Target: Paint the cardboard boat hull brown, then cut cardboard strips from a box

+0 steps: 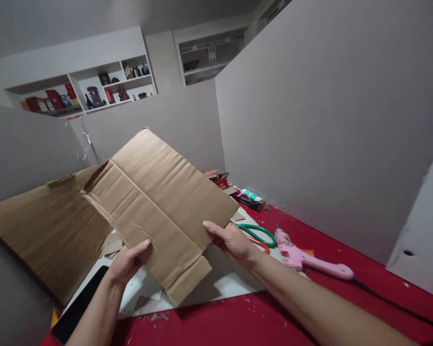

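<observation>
A creased brown cardboard sheet point(166, 192) is held up, tilted, above the table. My left hand point(128, 262) grips its lower left edge, thumb on the face and fingers hidden behind. On the right edge, near a corner, my right hand point(233, 240) pinches it the same way. A fold line runs across the sheet, and a small flap hangs at its lower end. Below it lies a white board point(234, 283) on the red tabletop point(202, 324). Green scissor-like handles point(261, 233) show just beyond my right hand.
A pink glue gun point(310, 262) with a black cord lies at the right. A large cardboard piece point(50, 226) leans at the left, beside a black phone-like slab point(81, 305). Behind are a white-and-green tube point(251, 195) and grey partition panels point(328, 125). Cardboard scraps point(111, 244) lie on the board.
</observation>
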A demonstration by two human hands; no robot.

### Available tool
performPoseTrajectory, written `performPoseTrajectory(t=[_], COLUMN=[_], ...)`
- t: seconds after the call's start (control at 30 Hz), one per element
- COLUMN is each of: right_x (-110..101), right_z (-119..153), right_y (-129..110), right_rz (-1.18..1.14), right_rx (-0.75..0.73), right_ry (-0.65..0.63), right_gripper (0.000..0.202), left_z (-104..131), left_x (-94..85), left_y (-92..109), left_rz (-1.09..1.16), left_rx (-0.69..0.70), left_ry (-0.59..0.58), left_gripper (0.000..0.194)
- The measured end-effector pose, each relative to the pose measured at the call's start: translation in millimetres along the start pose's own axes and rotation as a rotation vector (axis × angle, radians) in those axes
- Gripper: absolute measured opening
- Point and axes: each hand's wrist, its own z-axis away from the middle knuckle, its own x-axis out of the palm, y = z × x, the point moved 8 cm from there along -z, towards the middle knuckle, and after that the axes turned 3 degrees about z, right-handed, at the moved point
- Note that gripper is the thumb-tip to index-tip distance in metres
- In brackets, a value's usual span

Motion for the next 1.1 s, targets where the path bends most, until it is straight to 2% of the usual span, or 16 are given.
performPoseTrajectory(t=[0.23, 0.37, 0.6, 0.8, 0.87, 0.93, 1.0, 1.1], right_x=[-6.8, -2.9, 17.6, 24.6, 27.4, 26.7, 21.4, 6.5], right_z=[19.0, 29.9, 43.0, 50.4, 53.0, 52.3, 47.2, 35.3], right_y=[-36.2, -57.8, -64.4, -65.4, -67.1, -67.8, -66.4, -63.4], right_rz=[0.222, 0.293, 0.483, 0.518, 0.531, 0.521, 0.486, 0.349], right_rx=[-0.280, -0.440, -0.727, -0.863, -0.887, -0.849, -0.742, -0.566], right_ry=[0.144, 0.165, 0.022, -0.021, -0.043, -0.045, -0.014, 0.097], right_gripper=[0.052, 0.044, 0.043, 0.062, 0.064, 0.059, 0.052, 0.048], left_z=[-4.4, -4.3, -5.7, -7.3, -7.5, -7.9, -7.8, -5.8], left_x=[-5.1, -3.4, 1.5, -1.4, -2.4, -3.3, -4.3, -5.2], left_y=[-1.3, -2.6, -4.8, -7.6, -8.0, -7.5, -5.7, -0.9], left_rz=[-0.040, -0.072, -0.082, -0.080, -0.074, -0.061, -0.042, -0.004], left_rx=[0.002, -0.003, 0.006, 0.005, 0.007, 0.008, 0.010, 0.013], left_ry=[-0.029, -0.015, 0.012, 0.049, 0.066, 0.085, 0.111, 0.158], left_gripper=[0.059, 0.053, 0.053, 0.042, 0.040, 0.038, 0.035, 0.027])
